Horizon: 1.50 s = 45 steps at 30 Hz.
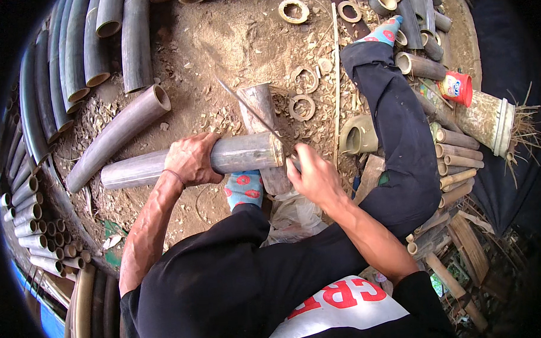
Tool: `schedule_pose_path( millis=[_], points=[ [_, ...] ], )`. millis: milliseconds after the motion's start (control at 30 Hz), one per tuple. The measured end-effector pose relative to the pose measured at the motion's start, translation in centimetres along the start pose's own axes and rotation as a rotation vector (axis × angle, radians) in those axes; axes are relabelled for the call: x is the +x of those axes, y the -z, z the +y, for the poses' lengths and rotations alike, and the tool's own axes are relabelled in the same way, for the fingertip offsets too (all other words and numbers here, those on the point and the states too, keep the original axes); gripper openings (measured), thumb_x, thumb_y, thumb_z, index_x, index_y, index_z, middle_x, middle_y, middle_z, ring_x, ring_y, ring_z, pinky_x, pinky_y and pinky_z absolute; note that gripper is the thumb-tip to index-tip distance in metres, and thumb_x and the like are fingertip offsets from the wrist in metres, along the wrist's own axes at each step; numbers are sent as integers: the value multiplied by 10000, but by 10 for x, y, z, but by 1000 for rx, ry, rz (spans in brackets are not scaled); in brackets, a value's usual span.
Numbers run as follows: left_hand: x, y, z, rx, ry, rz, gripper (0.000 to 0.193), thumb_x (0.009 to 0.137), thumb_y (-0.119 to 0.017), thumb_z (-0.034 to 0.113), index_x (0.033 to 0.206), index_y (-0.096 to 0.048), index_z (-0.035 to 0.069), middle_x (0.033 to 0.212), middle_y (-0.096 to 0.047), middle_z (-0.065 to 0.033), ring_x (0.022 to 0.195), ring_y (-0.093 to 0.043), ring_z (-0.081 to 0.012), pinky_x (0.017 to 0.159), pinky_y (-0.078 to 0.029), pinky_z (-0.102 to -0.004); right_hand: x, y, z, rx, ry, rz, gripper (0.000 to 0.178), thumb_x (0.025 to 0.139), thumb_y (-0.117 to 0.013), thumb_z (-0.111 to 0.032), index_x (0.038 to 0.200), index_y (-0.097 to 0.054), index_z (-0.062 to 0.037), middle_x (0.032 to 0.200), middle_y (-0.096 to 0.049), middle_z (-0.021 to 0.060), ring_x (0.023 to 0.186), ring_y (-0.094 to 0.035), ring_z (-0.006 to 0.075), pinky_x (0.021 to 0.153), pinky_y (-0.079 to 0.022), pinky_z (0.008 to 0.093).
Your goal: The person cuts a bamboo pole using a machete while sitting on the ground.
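My left hand (190, 158) is wrapped over a grey-brown bamboo tube (243, 153) lying almost level across a short log (257, 107). Closed around a handle mostly hidden by its fingers, my right hand (318, 174) holds a long knife (253, 112). Its thin dark blade slants up and to the left, passing by the tube's pale right end; whether it touches the rim I cannot tell. My foot in a blue sock with red patches (245, 189) is just below the tube, near the log.
Another bamboo tube (117, 138) lies at the left, with rows of long tubes (136, 42) beyond it. Cut bamboo rings (302, 107) and chips litter the dirt. Short bamboo pieces (461, 156) are stacked right of my outstretched leg, near a red packet (456, 87).
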<state>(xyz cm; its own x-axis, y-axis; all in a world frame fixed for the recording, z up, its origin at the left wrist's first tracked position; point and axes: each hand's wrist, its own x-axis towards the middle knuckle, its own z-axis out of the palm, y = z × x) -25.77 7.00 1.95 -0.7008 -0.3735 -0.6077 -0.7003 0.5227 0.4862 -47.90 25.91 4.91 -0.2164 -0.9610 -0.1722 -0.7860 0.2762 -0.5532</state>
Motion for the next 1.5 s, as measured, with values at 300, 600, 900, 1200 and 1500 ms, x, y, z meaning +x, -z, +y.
schedule_pose_path(
  millis=[300, 600, 900, 1200, 1500],
  points=[
    [-14, -25, -7, 45, -81, 232, 709, 505, -822, 287, 1146, -585, 96, 1016, -648, -110, 969, -642, -338, 850, -515, -444, 7, 11, -17, 257, 97, 211, 231, 899, -672, -146, 1058, -572, -11, 787, -651, 191, 640, -681, 363, 566, -542, 413],
    [-25, -46, -2, 151, -86, 466, 706, 550, -810, 217, 1197, -559, 89, 1120, -652, -94, 1014, -619, -302, 907, -485, -420, 14, 23, -31, 342, 159, 242, 241, 915, -663, -166, 1036, -550, 9, 765, -643, 184, 636, -681, 333, 544, -527, 396],
    [-22, -66, -6, 261, -99, 650, 691, 616, -783, 233, 1249, -569, 55, 1178, -631, -115, 1072, -602, -289, 950, -459, -427, 22, 22, -29, 346, 59, 118, 260, 923, -658, -168, 1072, -559, 20, 781, -641, 212, 648, -680, 360, 558, -537, 394],
    [-28, -83, 0, 301, -93, 775, 647, 708, -741, 237, 1305, -559, 66, 1205, -626, -95, 1118, -596, -284, 992, -451, -455, 13, 16, -18, 329, -115, -34, 304, 923, -648, -201, 1117, -536, 4, 824, -654, 239, 701, -679, 421, 589, -535, 452],
    [-35, -71, 19, 258, 32, 630, 797, 674, -760, 205, 1406, -477, 63, 1225, -568, -126, 1185, -536, -315, 1099, -353, -475, 16, 2, 13, 239, -227, -188, 301, 927, -639, -211, 1115, -515, -12, 757, -641, 233, 703, -666, 430, 619, -519, 473]
  ],
)
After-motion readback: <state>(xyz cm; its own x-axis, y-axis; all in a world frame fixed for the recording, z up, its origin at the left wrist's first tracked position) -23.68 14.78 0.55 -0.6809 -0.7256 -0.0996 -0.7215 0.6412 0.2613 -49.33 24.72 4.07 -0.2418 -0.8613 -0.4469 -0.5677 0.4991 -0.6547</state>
